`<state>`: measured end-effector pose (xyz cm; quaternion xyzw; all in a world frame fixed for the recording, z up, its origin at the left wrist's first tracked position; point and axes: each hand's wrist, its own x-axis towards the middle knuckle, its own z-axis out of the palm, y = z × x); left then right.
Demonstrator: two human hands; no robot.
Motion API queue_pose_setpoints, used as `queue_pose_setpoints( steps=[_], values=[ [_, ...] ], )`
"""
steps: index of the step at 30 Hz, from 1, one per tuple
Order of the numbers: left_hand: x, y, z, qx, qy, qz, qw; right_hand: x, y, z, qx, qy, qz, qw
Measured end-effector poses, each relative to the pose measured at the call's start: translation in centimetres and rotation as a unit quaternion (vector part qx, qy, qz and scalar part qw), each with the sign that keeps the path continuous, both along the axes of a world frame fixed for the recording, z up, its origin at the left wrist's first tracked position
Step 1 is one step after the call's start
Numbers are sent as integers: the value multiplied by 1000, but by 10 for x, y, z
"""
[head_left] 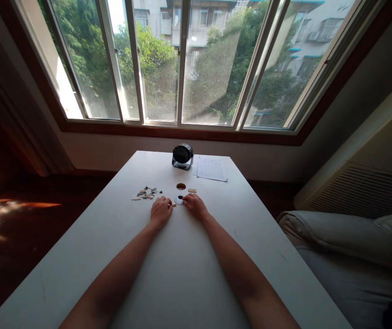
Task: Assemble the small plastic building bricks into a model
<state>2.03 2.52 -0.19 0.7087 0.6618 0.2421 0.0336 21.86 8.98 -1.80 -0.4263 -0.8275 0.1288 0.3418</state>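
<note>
Both hands rested on the white counter (182, 274), the left hand (160, 211) pinching a small brown piece (174, 205), the right hand (195, 205) touching a white ring (179, 200), fingers curled narrow.

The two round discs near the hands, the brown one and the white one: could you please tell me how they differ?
The brown disc is dark and lies farther from the person, untouched; the white disc is pale with a dark centre and sits between the left hand and right hand, whose fingertips reach it. The white disc looks slightly larger. Both lie flat on the white table.
</note>
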Motion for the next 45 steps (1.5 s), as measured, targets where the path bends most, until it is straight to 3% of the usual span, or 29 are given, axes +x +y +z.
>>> queue_pose_setpoints(
  steps=[45],
  values=[
    [0,3,-3,5,-5,-1,1000,2,1,-5,-1,9,4,1000]
  ],
)
